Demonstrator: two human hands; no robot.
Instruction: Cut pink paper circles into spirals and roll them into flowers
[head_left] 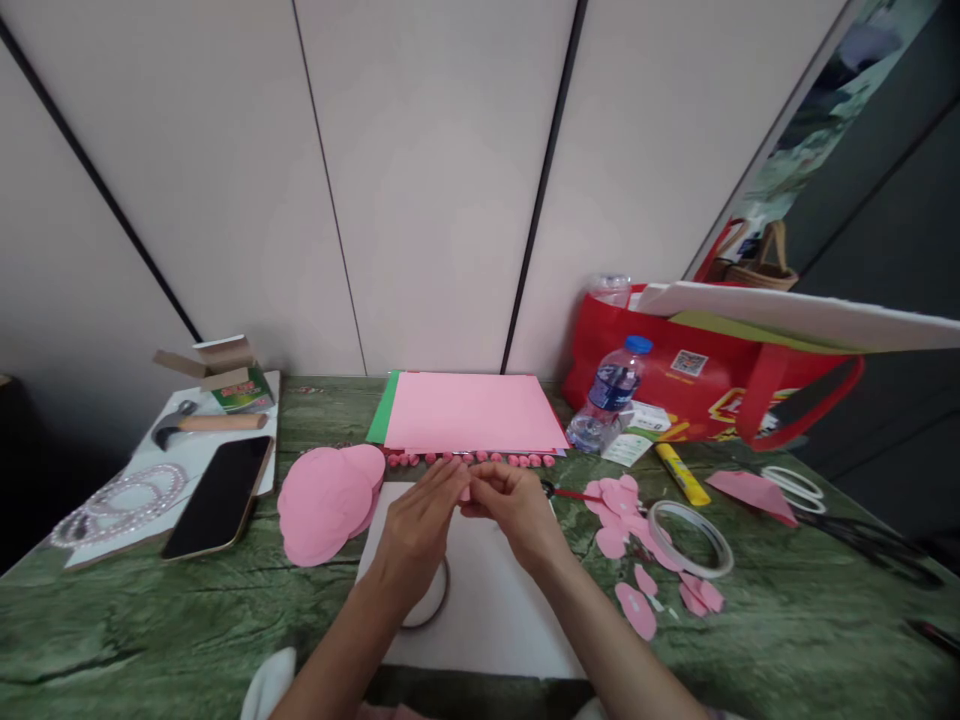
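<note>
My left hand [418, 530] and my right hand [521, 508] meet above a white sheet [502, 620]. Between their fingertips is a small piece of pink paper [465, 493], mostly hidden by the fingers. The left fingers lie together against it, while the right thumb and fingers pinch its other side. Just beyond the hands runs a row of small rolled pink paper flowers [534, 461]. Under my left wrist, a round roll [444, 608] rests on the sheet, partly covered.
Pink paper circles [322, 505] are piled left; pink scraps [619, 510], a tape roll [726, 560], a glue stick [682, 475] and scissors [793, 488] lie right. Behind stand coloured sheets [472, 410], a bottle [611, 395] and a red bag [660, 350]. A phone [221, 495] and hammer [217, 423] are far left.
</note>
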